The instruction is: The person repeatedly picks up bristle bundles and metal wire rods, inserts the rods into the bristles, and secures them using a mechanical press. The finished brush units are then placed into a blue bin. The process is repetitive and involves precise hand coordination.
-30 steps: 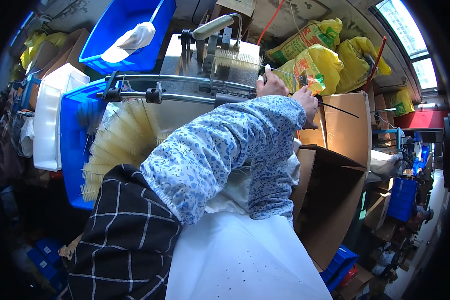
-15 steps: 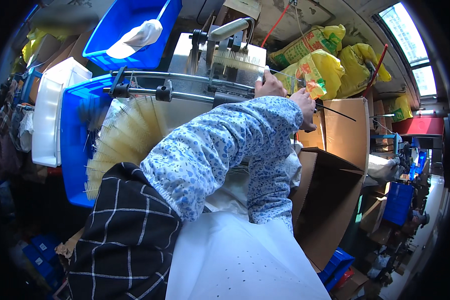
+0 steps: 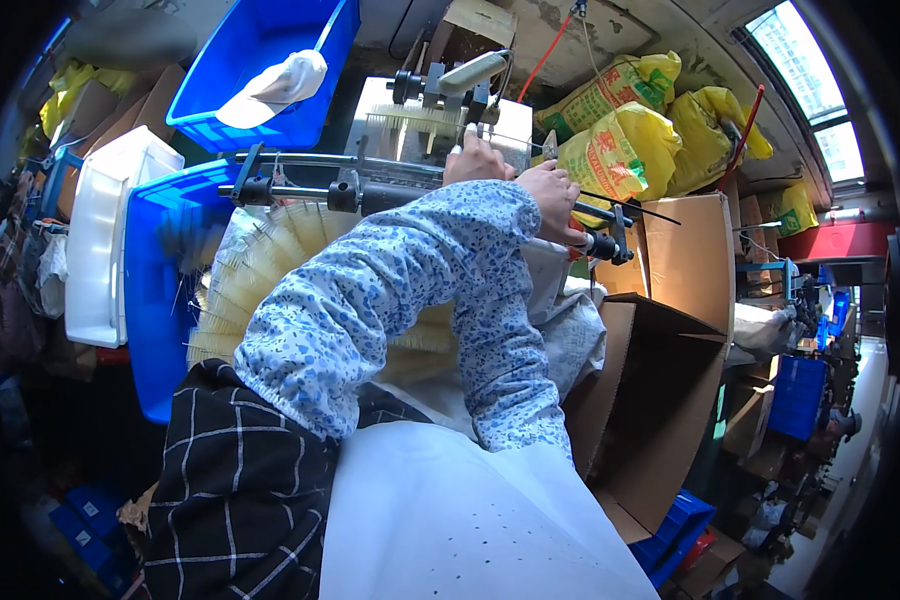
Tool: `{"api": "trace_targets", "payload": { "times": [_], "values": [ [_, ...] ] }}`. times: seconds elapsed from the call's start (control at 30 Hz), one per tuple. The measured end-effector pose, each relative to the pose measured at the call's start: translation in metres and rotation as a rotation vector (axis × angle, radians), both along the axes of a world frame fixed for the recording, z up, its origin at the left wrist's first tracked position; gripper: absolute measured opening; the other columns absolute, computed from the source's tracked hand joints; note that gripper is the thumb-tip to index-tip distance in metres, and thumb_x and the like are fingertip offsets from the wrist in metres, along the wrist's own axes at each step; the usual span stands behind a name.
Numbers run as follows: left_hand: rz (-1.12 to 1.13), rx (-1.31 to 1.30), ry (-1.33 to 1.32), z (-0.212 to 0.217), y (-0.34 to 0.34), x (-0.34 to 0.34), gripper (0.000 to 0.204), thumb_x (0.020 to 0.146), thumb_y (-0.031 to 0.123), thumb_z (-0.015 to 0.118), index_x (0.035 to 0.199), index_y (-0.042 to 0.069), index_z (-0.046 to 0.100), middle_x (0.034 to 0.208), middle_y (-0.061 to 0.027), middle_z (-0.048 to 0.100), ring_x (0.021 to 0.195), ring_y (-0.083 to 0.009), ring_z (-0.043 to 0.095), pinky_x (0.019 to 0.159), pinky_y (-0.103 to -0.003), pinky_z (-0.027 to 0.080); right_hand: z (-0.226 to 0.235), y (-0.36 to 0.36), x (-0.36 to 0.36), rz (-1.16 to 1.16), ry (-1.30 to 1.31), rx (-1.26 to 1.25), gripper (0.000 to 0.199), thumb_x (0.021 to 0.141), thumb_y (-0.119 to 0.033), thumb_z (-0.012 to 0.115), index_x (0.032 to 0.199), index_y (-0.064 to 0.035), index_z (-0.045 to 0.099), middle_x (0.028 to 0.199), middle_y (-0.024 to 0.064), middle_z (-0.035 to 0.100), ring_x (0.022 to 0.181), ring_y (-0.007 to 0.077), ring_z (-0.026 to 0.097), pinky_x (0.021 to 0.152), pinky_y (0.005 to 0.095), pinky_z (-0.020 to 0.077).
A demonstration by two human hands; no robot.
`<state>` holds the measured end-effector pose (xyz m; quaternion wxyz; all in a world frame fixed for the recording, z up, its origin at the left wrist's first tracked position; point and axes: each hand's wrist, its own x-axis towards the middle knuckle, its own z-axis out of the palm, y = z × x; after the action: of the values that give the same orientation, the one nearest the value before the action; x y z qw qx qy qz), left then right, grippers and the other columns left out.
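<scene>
My left hand [image 3: 477, 160] is closed at the right end of a pale bristle brush [image 3: 415, 125] lying on the metal bench machine; its fingertips are partly hidden. Just right of it, my right hand [image 3: 552, 198] is wrapped round pliers [image 3: 550, 145], whose metal jaws stick up past the fingers and whose red handle shows below. A thin wire runs between the brush end and the jaws. In front of the brush lie steel guide rails [image 3: 305, 158] with a dark sliding bar [image 3: 400, 195]. Above it sits a grey handle [image 3: 473, 72].
Many pale bristle brushes [image 3: 260, 265] lie fanned out at the left, beside a blue crate [image 3: 155, 340]. Another blue bin [image 3: 205, 100] holds a white cap [image 3: 278, 88]. Open cardboard box [image 3: 685, 240] stands at the right; yellow sacks [image 3: 610, 150] lie behind.
Both hands have moved left, with the brush, the dark sliding bar and the pliers moving left too. A black end clamp on the rails now shows beside my right hand.
</scene>
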<state>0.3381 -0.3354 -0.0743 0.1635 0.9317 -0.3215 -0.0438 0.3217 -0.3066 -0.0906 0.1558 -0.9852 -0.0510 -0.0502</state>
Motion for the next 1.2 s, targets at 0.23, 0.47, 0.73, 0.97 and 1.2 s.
{"api": "trace_targets", "payload": {
  "times": [0.23, 0.47, 0.73, 0.97, 1.2],
  "values": [
    [0.039, 0.056, 0.018, 0.006, 0.009, 0.001, 0.079, 0.072, 0.064, 0.047, 0.109, -0.006, 0.051, 0.109, -0.0164, 0.055, 0.112, -0.0252, 0.046, 0.106, -0.035, 0.021, 0.001, 0.016, 0.001, 0.042, -0.024, 0.012, 0.036, 0.079, -0.021, 0.056, 0.114, -0.0114, 0.054, 0.104, 0.0077, 0.061, 0.098, 0.0240, 0.057, 0.086, 0.0391, 0.0400],
    [0.026, 0.046, 0.026, 0.002, -0.039, 0.002, 0.082, 0.076, 0.062, 0.046, 0.118, -0.008, 0.044, 0.122, -0.0187, 0.047, 0.123, -0.0272, 0.036, 0.107, -0.037, 0.017, 0.010, -0.032, 0.008, 0.008, 0.086, 0.006, 0.035, 0.081, -0.020, 0.054, 0.115, -0.0099, 0.052, 0.106, 0.0092, 0.060, 0.101, 0.0245, 0.056, 0.087, 0.0400, 0.0400],
    [-0.020, -0.375, 0.015, 0.003, -0.078, -0.008, 0.067, 0.081, 0.053, 0.042, 0.127, 0.004, 0.037, 0.123, -0.0137, 0.045, 0.120, -0.0276, 0.035, 0.102, -0.043, 0.019, -0.006, -0.113, 0.039, -0.015, 0.058, 0.108, 0.039, 0.080, -0.025, 0.054, 0.117, -0.0131, 0.053, 0.105, 0.0107, 0.060, 0.097, 0.0263, 0.057, 0.082, 0.0402, 0.0429],
    [-0.207, -0.035, -0.030, 0.145, 0.140, -0.116, 0.039, 0.083, 0.027, 0.053, 0.112, 0.003, 0.046, 0.102, -0.0115, 0.053, 0.096, -0.0265, 0.050, 0.083, -0.037, 0.038, -0.015, -0.123, 0.037, 0.083, -0.101, -0.007, 0.039, 0.082, -0.032, 0.054, 0.116, -0.0133, 0.054, 0.103, 0.0131, 0.060, 0.095, 0.0292, 0.057, 0.079, 0.0398, 0.0448],
    [0.283, 0.186, 0.466, 0.151, 0.252, -0.266, 0.041, 0.076, 0.016, 0.063, 0.113, 0.005, 0.049, 0.107, -0.0105, 0.051, 0.101, -0.0278, 0.050, 0.086, -0.036, 0.040, -0.022, -0.173, 0.085, 0.121, -0.424, -0.363, 0.033, 0.084, -0.033, 0.053, 0.112, -0.0154, 0.053, 0.107, 0.0127, 0.056, 0.102, 0.0342, 0.049, 0.092, 0.0415, 0.0345]
  ]
}}
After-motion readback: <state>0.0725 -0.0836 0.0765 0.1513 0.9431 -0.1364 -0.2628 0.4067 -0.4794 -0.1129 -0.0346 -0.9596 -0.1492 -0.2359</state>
